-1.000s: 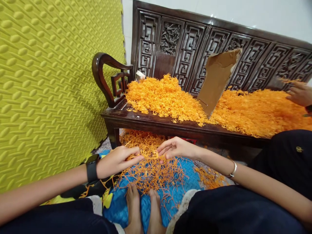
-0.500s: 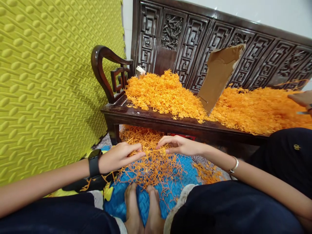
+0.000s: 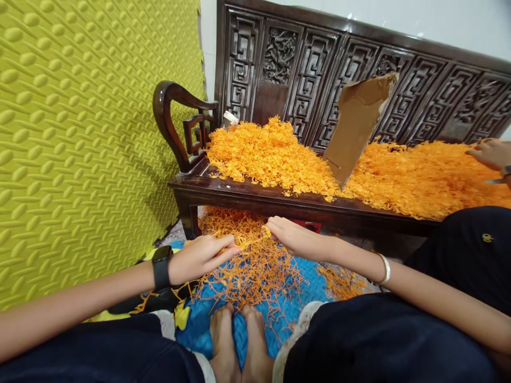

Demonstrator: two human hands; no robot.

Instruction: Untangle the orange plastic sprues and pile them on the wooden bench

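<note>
My left hand (image 3: 203,256), with a dark watch on its wrist, pinches one end of a thin orange plastic strand (image 3: 250,244). Facing it, my right hand (image 3: 297,238) has its thumb and fingers closed at the strand's other end, where a small yellow-orange piece (image 3: 266,232) shows by the fingertips. Below both hands lies a tangled heap of bare orange strands (image 3: 243,284) on a blue foam mat (image 3: 191,332). A mound of small spiky orange pieces (image 3: 259,154) sits on the dark wooden bench (image 3: 247,190) just ahead.
An upright cardboard sheet (image 3: 353,127) divides the bench mound from a larger orange pile (image 3: 423,178) at right. Another person's hand (image 3: 491,154) reaches over that pile. A yellow textured foam wall (image 3: 80,133) stands at left. Something red (image 3: 313,226) shows under the bench.
My right hand has risen slightly, and its fingers have closed in from a looser spread around the small piece. The other person's hand has moved slightly up and left.
</note>
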